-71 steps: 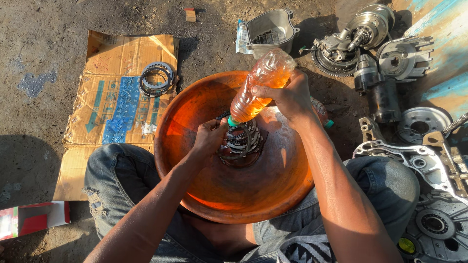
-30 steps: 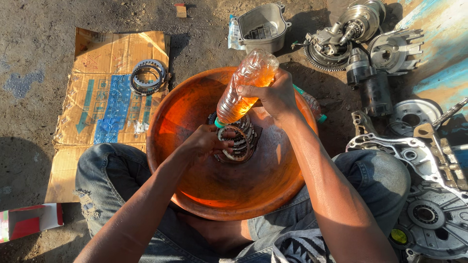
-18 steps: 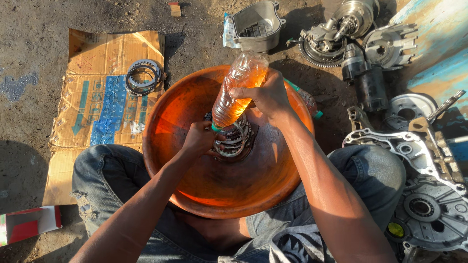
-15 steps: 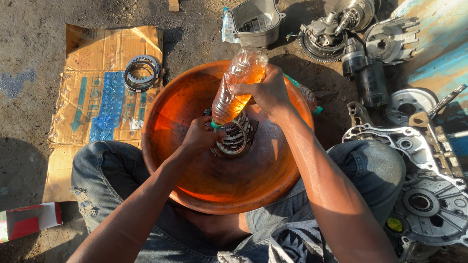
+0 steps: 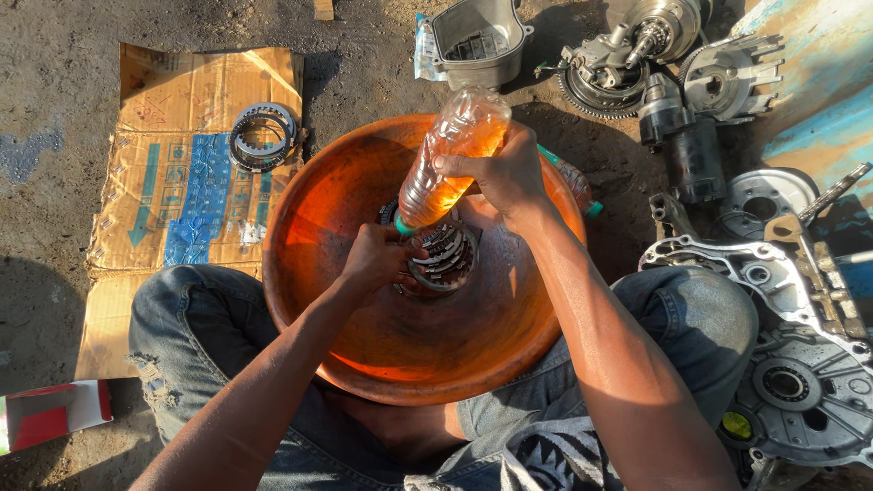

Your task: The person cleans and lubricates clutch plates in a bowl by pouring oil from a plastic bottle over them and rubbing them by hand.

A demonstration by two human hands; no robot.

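A wide orange basin [image 5: 364,364] rests on the person's lap, between the knees in torn jeans. At the basin's middle, the left hand [image 5: 375,259] has its fingers [image 5: 400,273] clenched on the edge of a stack of toothed metal clutch rings [image 5: 441,259], which stands in the basin. Just above that stack, the right hand [image 5: 500,173] grips a clear plastic bottle of amber liquid [image 5: 450,155], fingers wrapped round its body; the bottle is tilted steeply, its green neck down and close to the rings. Whether liquid is running out is hard to tell in this view. Left of the basin, a flattened cardboard sheet [image 5: 173,182] lies on the dirt ground with another ring-shaped part [image 5: 264,136] on it. Beyond the basin's far rim sits a grey metal housing [image 5: 477,41], and to the basin's right lie engine parts and a large cast engine cover [image 5: 782,345].
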